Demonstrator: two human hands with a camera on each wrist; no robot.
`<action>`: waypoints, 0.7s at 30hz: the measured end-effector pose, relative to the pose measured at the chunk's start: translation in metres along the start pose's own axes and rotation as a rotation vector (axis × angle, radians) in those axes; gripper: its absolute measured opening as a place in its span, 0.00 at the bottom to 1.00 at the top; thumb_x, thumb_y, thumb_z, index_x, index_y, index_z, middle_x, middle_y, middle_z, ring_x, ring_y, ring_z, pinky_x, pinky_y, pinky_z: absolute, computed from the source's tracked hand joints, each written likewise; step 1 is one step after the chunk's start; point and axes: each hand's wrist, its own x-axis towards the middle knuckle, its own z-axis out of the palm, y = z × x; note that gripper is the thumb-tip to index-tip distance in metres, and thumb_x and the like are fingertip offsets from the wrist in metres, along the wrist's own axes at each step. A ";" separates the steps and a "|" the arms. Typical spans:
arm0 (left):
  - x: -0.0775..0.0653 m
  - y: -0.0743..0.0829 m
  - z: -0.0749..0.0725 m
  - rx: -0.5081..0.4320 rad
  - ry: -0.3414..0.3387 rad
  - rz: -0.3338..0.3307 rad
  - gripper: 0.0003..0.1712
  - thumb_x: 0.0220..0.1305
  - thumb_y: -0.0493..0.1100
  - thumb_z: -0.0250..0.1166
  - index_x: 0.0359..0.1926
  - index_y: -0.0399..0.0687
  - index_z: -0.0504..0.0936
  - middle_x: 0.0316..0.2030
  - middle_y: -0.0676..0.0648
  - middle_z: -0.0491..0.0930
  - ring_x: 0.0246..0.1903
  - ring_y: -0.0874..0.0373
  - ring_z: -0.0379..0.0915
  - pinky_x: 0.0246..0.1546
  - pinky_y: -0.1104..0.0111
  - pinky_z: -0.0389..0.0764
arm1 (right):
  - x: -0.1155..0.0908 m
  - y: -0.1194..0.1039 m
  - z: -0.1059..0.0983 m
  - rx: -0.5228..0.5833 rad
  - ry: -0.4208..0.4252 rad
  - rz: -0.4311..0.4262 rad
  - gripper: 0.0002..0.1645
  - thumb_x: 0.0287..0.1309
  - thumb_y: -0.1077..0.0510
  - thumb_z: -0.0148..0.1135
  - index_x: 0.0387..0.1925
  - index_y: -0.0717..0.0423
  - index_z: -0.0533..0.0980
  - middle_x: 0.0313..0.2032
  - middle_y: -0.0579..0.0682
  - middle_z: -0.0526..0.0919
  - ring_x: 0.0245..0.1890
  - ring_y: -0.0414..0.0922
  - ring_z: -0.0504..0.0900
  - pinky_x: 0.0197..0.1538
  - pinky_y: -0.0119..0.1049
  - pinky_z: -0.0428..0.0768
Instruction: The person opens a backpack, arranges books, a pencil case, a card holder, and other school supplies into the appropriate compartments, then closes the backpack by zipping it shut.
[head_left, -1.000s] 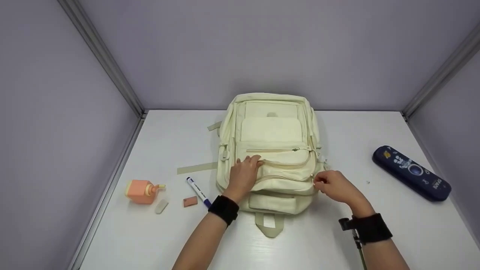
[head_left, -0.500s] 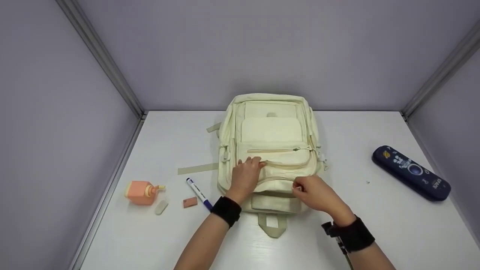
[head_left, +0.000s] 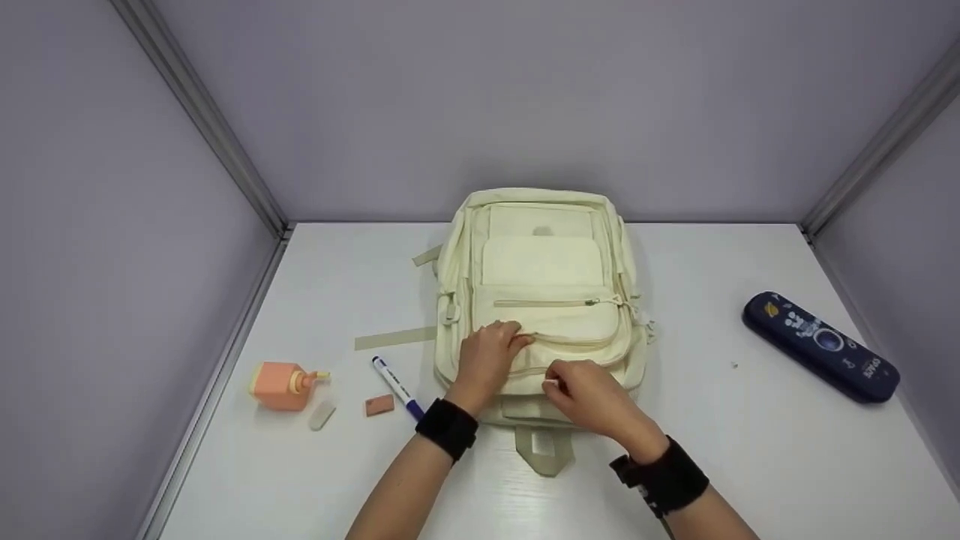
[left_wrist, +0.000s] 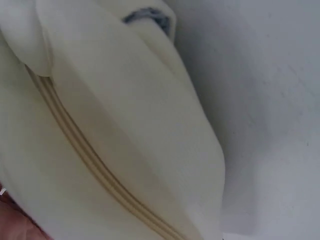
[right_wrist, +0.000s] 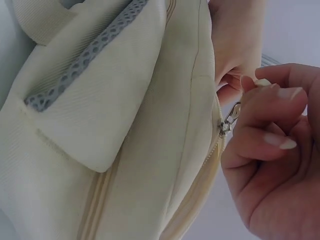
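Observation:
A cream backpack point(head_left: 541, 262) lies on the table, its carry loop point(head_left: 545, 463) pointing toward me. Across the front pocket, my left hand point(head_left: 484, 360) pinches the fabric beside the zipper. My right hand point(head_left: 596, 397), just to its right, grips a metal zipper pull point(right_wrist: 233, 113) between thumb and finger. Below that slider, in the right wrist view, the pocket's edges stand apart and pale lining shows. Another beige zipper point(left_wrist: 95, 167) runs along the bag in the left wrist view; only a bit of fingers point(left_wrist: 17, 222) shows there.
Left of the bag lie a blue-and-white marker point(head_left: 397, 388), a pink eraser point(head_left: 379, 406), a whitish eraser point(head_left: 322, 415) and an orange pump bottle point(head_left: 281, 386) on its side. A navy pencil case point(head_left: 821, 346) rests at the right. Walls enclose the table's back and sides.
My right hand has moved left along the front pocket with the zipper pull, from the bag's right side to near my left hand. The left hand has stayed nearly in place.

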 end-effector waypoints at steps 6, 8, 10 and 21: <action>-0.012 0.015 -0.011 0.041 0.122 0.052 0.15 0.59 0.54 0.71 0.36 0.48 0.83 0.34 0.50 0.82 0.33 0.54 0.80 0.31 0.62 0.80 | -0.008 0.003 0.000 -0.013 -0.005 0.018 0.08 0.57 0.61 0.64 0.23 0.52 0.77 0.16 0.37 0.70 0.16 0.33 0.66 0.21 0.31 0.68; -0.017 0.022 -0.015 0.038 0.176 0.073 0.13 0.61 0.53 0.70 0.30 0.48 0.83 0.28 0.52 0.81 0.28 0.57 0.78 0.28 0.65 0.79 | -0.010 0.004 -0.001 -0.032 -0.004 0.022 0.09 0.57 0.60 0.65 0.22 0.52 0.77 0.16 0.37 0.70 0.16 0.33 0.65 0.21 0.31 0.67; -0.021 0.029 -0.019 -0.034 0.134 0.062 0.19 0.66 0.53 0.66 0.21 0.49 0.79 0.19 0.54 0.74 0.20 0.61 0.71 0.22 0.69 0.73 | -0.011 0.004 -0.002 -0.052 -0.003 0.026 0.10 0.56 0.59 0.66 0.21 0.51 0.76 0.15 0.36 0.68 0.15 0.33 0.64 0.20 0.31 0.66; -0.030 0.043 -0.011 -1.026 -0.592 -0.561 0.20 0.72 0.44 0.58 0.28 0.33 0.87 0.20 0.42 0.83 0.18 0.55 0.81 0.24 0.62 0.84 | -0.014 0.004 0.001 -0.063 -0.060 -0.012 0.03 0.57 0.57 0.66 0.28 0.48 0.80 0.17 0.34 0.66 0.17 0.33 0.64 0.21 0.31 0.64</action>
